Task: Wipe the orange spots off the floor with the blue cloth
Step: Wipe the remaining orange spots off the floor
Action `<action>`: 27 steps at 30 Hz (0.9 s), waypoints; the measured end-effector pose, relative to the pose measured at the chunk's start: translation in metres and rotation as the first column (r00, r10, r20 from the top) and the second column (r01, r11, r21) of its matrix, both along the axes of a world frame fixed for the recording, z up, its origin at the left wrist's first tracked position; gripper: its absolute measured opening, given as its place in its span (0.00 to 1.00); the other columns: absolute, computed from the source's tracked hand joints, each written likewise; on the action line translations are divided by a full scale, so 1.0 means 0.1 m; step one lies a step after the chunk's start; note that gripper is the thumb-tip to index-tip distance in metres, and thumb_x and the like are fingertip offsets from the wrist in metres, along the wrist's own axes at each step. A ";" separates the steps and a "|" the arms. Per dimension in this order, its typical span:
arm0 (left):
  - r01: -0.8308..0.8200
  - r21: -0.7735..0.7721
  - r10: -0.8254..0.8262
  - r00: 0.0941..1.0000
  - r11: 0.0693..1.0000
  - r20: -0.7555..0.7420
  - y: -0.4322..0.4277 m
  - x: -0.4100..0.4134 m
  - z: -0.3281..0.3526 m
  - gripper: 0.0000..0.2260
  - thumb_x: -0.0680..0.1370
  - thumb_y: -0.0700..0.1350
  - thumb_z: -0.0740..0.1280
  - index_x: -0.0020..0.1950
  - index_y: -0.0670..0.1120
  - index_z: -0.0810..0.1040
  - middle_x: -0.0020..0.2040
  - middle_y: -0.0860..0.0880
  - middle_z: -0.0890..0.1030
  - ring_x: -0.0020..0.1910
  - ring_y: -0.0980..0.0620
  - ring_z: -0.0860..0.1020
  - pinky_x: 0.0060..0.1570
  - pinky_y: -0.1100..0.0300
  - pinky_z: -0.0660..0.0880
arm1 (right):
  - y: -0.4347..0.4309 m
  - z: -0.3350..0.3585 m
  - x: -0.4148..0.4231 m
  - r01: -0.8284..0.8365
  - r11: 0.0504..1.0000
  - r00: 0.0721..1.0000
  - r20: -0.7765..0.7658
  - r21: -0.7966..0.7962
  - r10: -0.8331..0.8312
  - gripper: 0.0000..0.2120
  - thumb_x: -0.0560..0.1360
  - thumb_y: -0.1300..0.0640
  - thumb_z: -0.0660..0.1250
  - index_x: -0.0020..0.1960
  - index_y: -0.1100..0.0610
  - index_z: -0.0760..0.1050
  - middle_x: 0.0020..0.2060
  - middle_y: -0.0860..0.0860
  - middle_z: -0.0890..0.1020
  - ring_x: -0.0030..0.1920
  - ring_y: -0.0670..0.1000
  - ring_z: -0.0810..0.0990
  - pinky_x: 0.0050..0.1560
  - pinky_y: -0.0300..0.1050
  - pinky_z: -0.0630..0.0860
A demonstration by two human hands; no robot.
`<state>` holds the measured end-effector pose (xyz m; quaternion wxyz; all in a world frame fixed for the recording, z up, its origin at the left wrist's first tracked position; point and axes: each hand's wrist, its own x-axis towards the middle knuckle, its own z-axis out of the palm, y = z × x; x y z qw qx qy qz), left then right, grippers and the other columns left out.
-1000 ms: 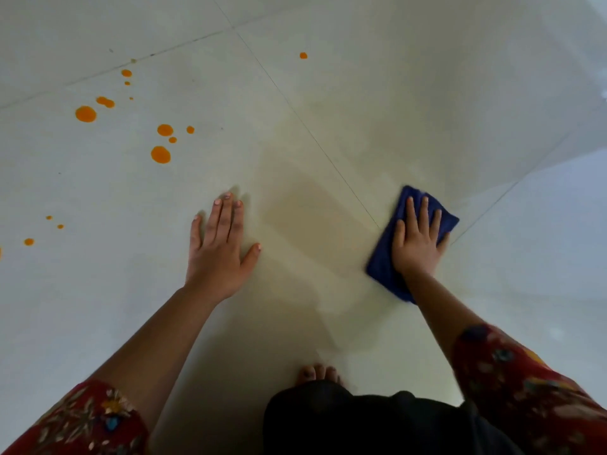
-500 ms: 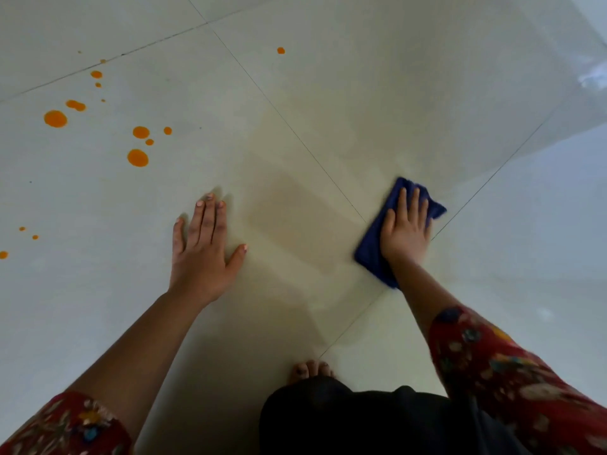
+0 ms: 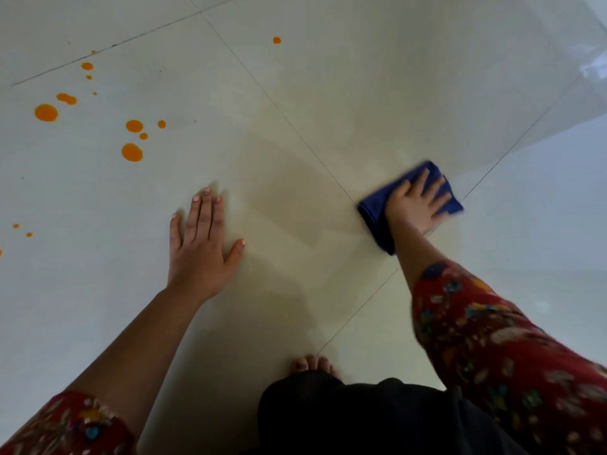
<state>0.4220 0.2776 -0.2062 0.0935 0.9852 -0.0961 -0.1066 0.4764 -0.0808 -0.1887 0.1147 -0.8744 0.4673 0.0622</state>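
The right hand [image 3: 415, 205] presses flat on the blue cloth [image 3: 372, 215], fingers straight and spread wide, holding the folded cloth down against the floor [image 3: 361, 77]. The cloth lies on pale tile, close to where two tile joints meet. The left hand [image 3: 203, 244] rests palm down on bare tile, fingers straight and close together, thumb out, gripping nothing. The orange spots [image 3: 132, 152] lie scattered toward the far left of the floor, beyond the left hand and well apart from the cloth; a lone spot [image 3: 277, 40] sits farther off near the top. Both arms wear red flowered sleeves [image 3: 492, 339]. Bare toes [image 3: 313, 364] show at the near edge above dark clothing [image 3: 361, 418].
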 end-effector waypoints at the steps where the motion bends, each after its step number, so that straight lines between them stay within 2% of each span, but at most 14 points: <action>1: 0.001 0.004 -0.001 1.000 1.000 0.002 -0.01 -0.01 0.01 0.36 0.77 0.62 0.46 0.80 0.43 0.46 0.80 0.45 0.46 0.79 0.49 0.45 0.73 0.50 0.36 | 0.14 -0.03 0.18 -0.093 0.996 0.996 0.010 0.000 0.093 0.27 0.82 0.44 0.44 0.80 0.46 0.44 0.79 0.49 0.43 0.78 0.58 0.40 0.76 0.60 0.40; 4: 0.000 0.013 0.000 1.000 1.000 0.007 0.00 -0.02 0.02 0.36 0.77 0.62 0.47 0.79 0.42 0.48 0.80 0.44 0.49 0.79 0.48 0.48 0.74 0.48 0.40 | 0.77 -0.09 0.34 -0.557 0.827 0.827 0.048 -0.074 0.560 0.27 0.82 0.45 0.46 0.80 0.49 0.48 0.79 0.50 0.49 0.79 0.57 0.46 0.77 0.57 0.46; 7: 0.007 0.005 -0.007 1.000 1.000 -0.002 0.01 0.00 0.01 0.36 0.77 0.62 0.45 0.80 0.43 0.46 0.80 0.45 0.47 0.79 0.49 0.47 0.74 0.49 0.38 | 0.96 -0.07 -0.03 -0.933 0.359 0.358 0.034 -0.039 0.933 0.26 0.82 0.44 0.47 0.79 0.45 0.51 0.79 0.47 0.51 0.79 0.54 0.47 0.76 0.52 0.45; 8: 0.006 0.000 -0.006 1.000 1.000 0.000 0.01 0.00 0.01 0.36 0.77 0.62 0.46 0.80 0.43 0.46 0.80 0.45 0.47 0.79 0.49 0.47 0.74 0.49 0.39 | 0.82 -0.07 -0.06 -0.956 0.291 0.289 0.043 -0.027 0.956 0.26 0.82 0.44 0.48 0.79 0.44 0.51 0.79 0.46 0.52 0.79 0.53 0.48 0.76 0.52 0.47; 9: 0.002 -0.008 -0.002 1.000 1.000 0.007 0.01 -0.01 0.01 0.36 0.77 0.62 0.47 0.80 0.43 0.48 0.80 0.45 0.48 0.79 0.49 0.48 0.74 0.48 0.40 | 0.66 -0.08 0.03 -0.945 0.323 0.321 0.050 -0.046 0.946 0.26 0.81 0.43 0.48 0.78 0.44 0.53 0.79 0.46 0.53 0.79 0.53 0.49 0.76 0.53 0.49; 12: -0.001 -0.025 0.002 1.000 1.000 0.029 -0.01 -0.03 0.00 0.35 0.77 0.61 0.50 0.79 0.41 0.53 0.79 0.43 0.53 0.78 0.47 0.53 0.74 0.45 0.47 | 0.30 -0.06 0.67 -0.641 0.762 0.763 0.036 -0.093 0.646 0.28 0.80 0.42 0.46 0.79 0.45 0.51 0.79 0.48 0.51 0.79 0.53 0.48 0.76 0.57 0.49; 13: -0.006 -0.026 0.007 0.999 1.000 0.036 -0.01 -0.02 -0.01 0.35 0.78 0.60 0.50 0.79 0.41 0.54 0.79 0.42 0.54 0.78 0.46 0.53 0.74 0.44 0.48 | 0.29 -0.03 0.95 -0.532 0.844 0.845 0.022 -0.071 0.535 0.27 0.81 0.42 0.45 0.79 0.45 0.48 0.79 0.48 0.48 0.79 0.53 0.45 0.77 0.57 0.46; 15: -0.011 -0.020 0.011 0.999 1.000 0.042 -0.01 -0.02 -0.01 0.35 0.78 0.61 0.50 0.78 0.41 0.55 0.79 0.42 0.54 0.78 0.46 0.54 0.74 0.44 0.50 | 0.42 0.00 1.40 -0.454 0.890 0.890 0.026 -0.039 0.455 0.27 0.82 0.42 0.44 0.79 0.45 0.44 0.79 0.47 0.44 0.79 0.54 0.42 0.76 0.58 0.42; 17: -0.010 -0.023 0.011 0.999 1.000 0.044 -0.01 -0.01 0.00 0.34 0.78 0.61 0.50 0.79 0.41 0.55 0.79 0.43 0.54 0.78 0.46 0.53 0.74 0.44 0.51 | 0.71 0.00 1.76 -0.526 0.850 0.849 0.041 -0.033 0.527 0.27 0.82 0.43 0.44 0.79 0.45 0.44 0.79 0.47 0.44 0.79 0.54 0.42 0.76 0.59 0.41; 20: -0.015 -0.042 0.017 0.999 0.999 0.047 -0.01 -0.03 0.01 0.34 0.77 0.60 0.51 0.79 0.42 0.55 0.79 0.43 0.54 0.78 0.47 0.54 0.74 0.43 0.53 | 1.30 -0.03 1.89 -0.802 0.592 0.593 0.017 -0.082 0.805 0.26 0.82 0.43 0.46 0.79 0.45 0.48 0.79 0.48 0.48 0.79 0.55 0.45 0.76 0.58 0.46; 24: -0.017 -0.041 0.019 0.998 0.999 0.057 0.00 -0.02 0.01 0.34 0.77 0.60 0.53 0.79 0.42 0.56 0.79 0.44 0.55 0.78 0.47 0.54 0.74 0.43 0.54 | 1.27 -0.04 1.12 -0.992 -0.073 -0.069 -0.040 -0.105 0.997 0.26 0.81 0.44 0.47 0.78 0.45 0.53 0.79 0.47 0.54 0.79 0.52 0.47 0.76 0.55 0.49; 25: -0.019 -0.037 0.021 0.998 0.999 0.062 0.00 -0.02 0.00 0.34 0.77 0.60 0.53 0.79 0.42 0.56 0.79 0.43 0.55 0.78 0.47 0.54 0.74 0.43 0.54 | 1.07 -0.04 0.97 -0.983 -0.165 -0.160 -0.056 -0.078 0.985 0.26 0.82 0.44 0.48 0.78 0.45 0.53 0.79 0.47 0.54 0.79 0.51 0.46 0.76 0.54 0.48; 26: -0.023 -0.033 0.025 0.998 0.999 0.064 -0.01 -0.02 0.00 0.34 0.77 0.59 0.53 0.78 0.42 0.56 0.79 0.43 0.55 0.78 0.47 0.55 0.74 0.43 0.54 | 0.89 -0.04 0.93 -0.983 -0.164 -0.160 -0.055 -0.083 0.986 0.25 0.81 0.44 0.49 0.78 0.45 0.54 0.79 0.47 0.54 0.79 0.52 0.47 0.76 0.54 0.49; 27: -0.021 -0.031 0.023 0.998 0.999 0.063 -0.02 -0.02 0.01 0.34 0.77 0.59 0.53 0.78 0.42 0.56 0.79 0.43 0.56 0.78 0.47 0.55 0.74 0.43 0.54 | 0.73 -0.03 0.99 -0.992 -0.071 -0.067 -0.046 -0.105 0.997 0.25 0.81 0.44 0.49 0.78 0.44 0.54 0.79 0.48 0.55 0.79 0.53 0.50 0.76 0.56 0.51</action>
